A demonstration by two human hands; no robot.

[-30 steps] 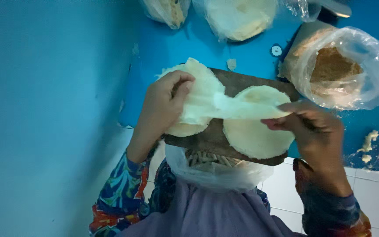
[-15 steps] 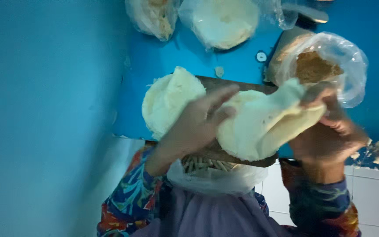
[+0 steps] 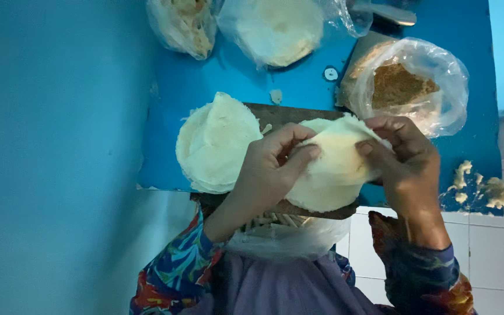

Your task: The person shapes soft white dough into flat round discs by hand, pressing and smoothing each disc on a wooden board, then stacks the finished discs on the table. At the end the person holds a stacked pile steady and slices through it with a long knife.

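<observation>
Thin round dough wrapper (image 3: 333,169) held over the dark wooden board (image 3: 281,114), pinched at its top edge by left hand (image 3: 269,169) and right hand (image 3: 406,160), beside a stack of wrappers (image 3: 217,143), brown filling in a plastic bag (image 3: 406,84) near on the blue table (image 3: 205,81).

A wooden board (image 3: 290,114) is laid on the table (image 3: 193,87). A stack of round wrappers (image 3: 217,143) is set on the board's nine o'clock end. At three o'clock from it, a single wrapper (image 3: 331,169) is held above the board between the left hand (image 3: 269,169) and the right hand (image 3: 406,160). At twelve o'clock three bags are placed: a small bag (image 3: 182,26), a bag of wrappers (image 3: 275,29), and, at two o'clock, a bag of what may be filling (image 3: 406,84). Scraps of dough (image 3: 485,189) are scattered at three o'clock.
</observation>
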